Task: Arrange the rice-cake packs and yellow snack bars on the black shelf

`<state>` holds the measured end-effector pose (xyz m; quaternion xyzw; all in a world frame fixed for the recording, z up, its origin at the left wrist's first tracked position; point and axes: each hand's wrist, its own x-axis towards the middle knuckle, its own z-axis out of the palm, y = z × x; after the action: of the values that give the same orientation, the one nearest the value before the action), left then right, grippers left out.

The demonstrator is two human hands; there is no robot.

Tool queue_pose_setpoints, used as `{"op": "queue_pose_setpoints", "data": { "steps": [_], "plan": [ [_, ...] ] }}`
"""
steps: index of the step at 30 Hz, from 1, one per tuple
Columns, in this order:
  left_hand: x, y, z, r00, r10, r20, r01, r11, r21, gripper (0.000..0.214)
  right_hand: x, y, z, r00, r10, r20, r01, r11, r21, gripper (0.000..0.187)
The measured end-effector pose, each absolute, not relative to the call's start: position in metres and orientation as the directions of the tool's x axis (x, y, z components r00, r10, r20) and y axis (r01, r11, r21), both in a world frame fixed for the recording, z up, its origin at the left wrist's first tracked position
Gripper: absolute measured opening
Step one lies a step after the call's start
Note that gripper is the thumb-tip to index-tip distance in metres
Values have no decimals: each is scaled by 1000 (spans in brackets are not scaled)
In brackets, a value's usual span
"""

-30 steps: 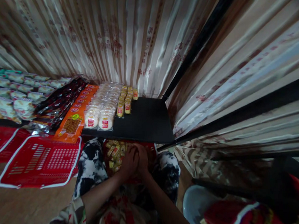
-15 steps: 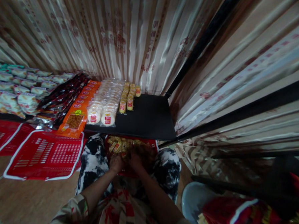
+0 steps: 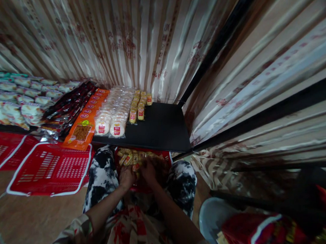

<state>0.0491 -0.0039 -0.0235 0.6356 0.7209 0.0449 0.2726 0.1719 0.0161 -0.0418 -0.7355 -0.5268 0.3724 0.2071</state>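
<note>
So the small yellow-wrapped snacks (image 3: 128, 160) are piled in a red basket (image 3: 170, 158) sitting between the person's knees, right in front of the black shelf (image 3: 163, 127). Both hands are down in there: the left hand (image 3: 127, 177) is at the near left part of the pile, and the right hand (image 3: 148, 171) is just beside it, with a gap between the two. Fingers look bent in among the wrappers, but it's pretty dark, so I can't make out how far either hand is spread or whether it's actually got hold of a packet. Up on the shelf there are short rows of yellow packets (image 3: 136, 108), then clear-wrapped white round crackers (image 3: 117, 127) next to them, then a flat orange bag (image 3: 81, 132), some dark shiny packs (image 3: 69, 105) and a bunch of whitish bags (image 3: 12, 112) at the far left. Another red basket with a white rim (image 3: 49, 170) is left of the knees, a pale bucket (image 3: 211, 217) is off to the right, and a striped curtain (image 3: 131, 40) hangs behind everything.
</note>
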Motion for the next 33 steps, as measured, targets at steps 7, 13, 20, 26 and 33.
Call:
{"op": "queue_pose_setpoints", "data": {
  "steps": [7,13,20,26,33],
  "plan": [
    [53,4,-3,-114,943,-314,735,293,612,42,190,12,-33,247,925,-288,283,-353,-892,37],
    [61,11,22,-103,960,-259,595,268,758,40,199,3,-9,267,907,-327,307,-402,-863,43],
    [64,28,63,96,993,-74,558,8,830,50,217,-3,33,-33,981,-191,577,-137,-805,31],
    [65,47,93,412,910,37,474,-249,845,52,228,10,67,-136,990,-33,578,52,-815,23],
    [81,75,112,349,935,71,454,-234,860,45,233,35,72,-30,998,-46,375,-31,-927,26]
  ]
}}
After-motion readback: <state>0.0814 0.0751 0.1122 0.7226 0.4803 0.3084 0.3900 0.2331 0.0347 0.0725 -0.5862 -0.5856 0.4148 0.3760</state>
